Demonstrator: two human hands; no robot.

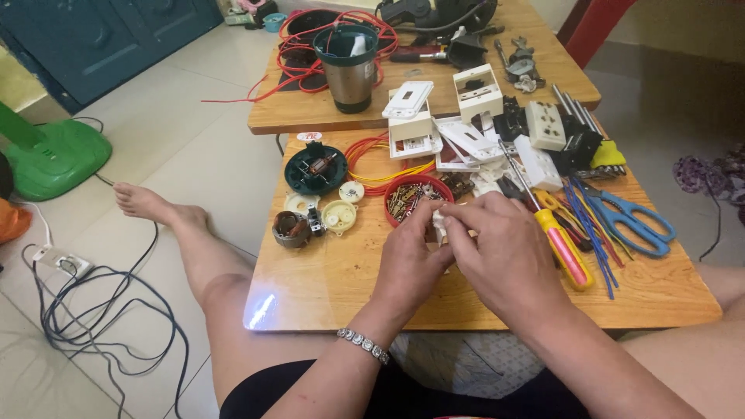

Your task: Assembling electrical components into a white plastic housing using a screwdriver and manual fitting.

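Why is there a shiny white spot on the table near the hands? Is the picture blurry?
In the head view, the white spot is light glare bouncing off the glossy wooden table; the left hand, the right hand and the small white part look fairly sharp; straight edges bend near the picture's corners.

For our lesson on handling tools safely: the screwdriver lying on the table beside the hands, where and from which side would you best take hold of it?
Probably by the fat yellow and pink handle of the screwdriver, coming from above. It lies flat with the handle toward the person, close beside the right hand, while its thin metal shaft points away among the white socket parts.
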